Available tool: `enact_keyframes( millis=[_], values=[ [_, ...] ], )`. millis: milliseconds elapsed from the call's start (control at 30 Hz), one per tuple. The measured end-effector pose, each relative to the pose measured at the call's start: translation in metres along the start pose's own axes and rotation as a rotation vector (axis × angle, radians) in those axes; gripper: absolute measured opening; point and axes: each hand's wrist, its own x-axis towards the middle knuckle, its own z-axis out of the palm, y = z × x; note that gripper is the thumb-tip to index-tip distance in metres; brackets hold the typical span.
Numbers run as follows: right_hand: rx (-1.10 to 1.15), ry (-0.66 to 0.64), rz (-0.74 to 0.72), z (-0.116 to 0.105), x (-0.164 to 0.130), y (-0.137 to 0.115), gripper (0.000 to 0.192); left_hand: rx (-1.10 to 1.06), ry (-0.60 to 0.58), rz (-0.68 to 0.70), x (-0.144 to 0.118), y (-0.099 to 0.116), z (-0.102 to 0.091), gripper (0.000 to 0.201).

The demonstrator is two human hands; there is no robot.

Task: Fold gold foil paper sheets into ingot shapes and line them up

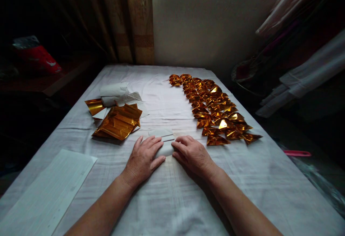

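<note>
My left hand [142, 159] and my right hand [192, 153] lie side by side on a small white sheet of paper [164, 139], pressing and folding it near the table's middle. The fingers of both hands rest on the paper's rolled edge. To the left lies a stack of flat gold foil sheets [118, 122] with white rolled paper [114, 94] behind it. On the right, several folded gold foil pieces [212, 108] are laid out in rows.
The table is covered by a white cloth [167, 200]. A large white paper sheet [45, 196] lies at the front left edge. A curtain and wall stand behind; a red bag [37, 59] sits far left, hanging clothes on the right.
</note>
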Motion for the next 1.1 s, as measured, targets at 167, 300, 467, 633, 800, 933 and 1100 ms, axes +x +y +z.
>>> enact_keyframes(
  millis=[167,300,467,633,800,933,1100],
  values=[
    [-0.018,0.106,-0.033,0.009,0.0,0.001,0.013,-0.008,0.006,0.002,0.001,-0.001,-0.001,0.033],
    [0.048,0.164,-0.006,0.012,0.002,0.002,0.015,-0.046,0.032,0.019,-0.001,-0.004,0.002,0.038],
    [0.125,0.141,0.059,0.009,0.006,0.004,0.019,-0.114,0.06,-0.019,-0.001,-0.006,0.003,0.017],
    [0.188,0.11,-0.008,0.006,0.001,0.006,0.032,-0.148,0.045,-0.054,0.003,-0.003,-0.003,0.018],
    [0.285,0.189,0.133,0.013,0.004,0.002,0.02,-0.147,0.068,-0.05,0.005,-0.001,-0.004,0.017],
    [0.289,0.229,0.187,0.017,0.011,0.0,0.022,-0.152,0.073,-0.056,0.006,-0.002,-0.003,0.019],
    [0.217,0.258,0.088,0.02,0.012,0.003,0.014,-0.156,0.079,-0.059,0.006,-0.004,-0.003,0.018]
  ],
)
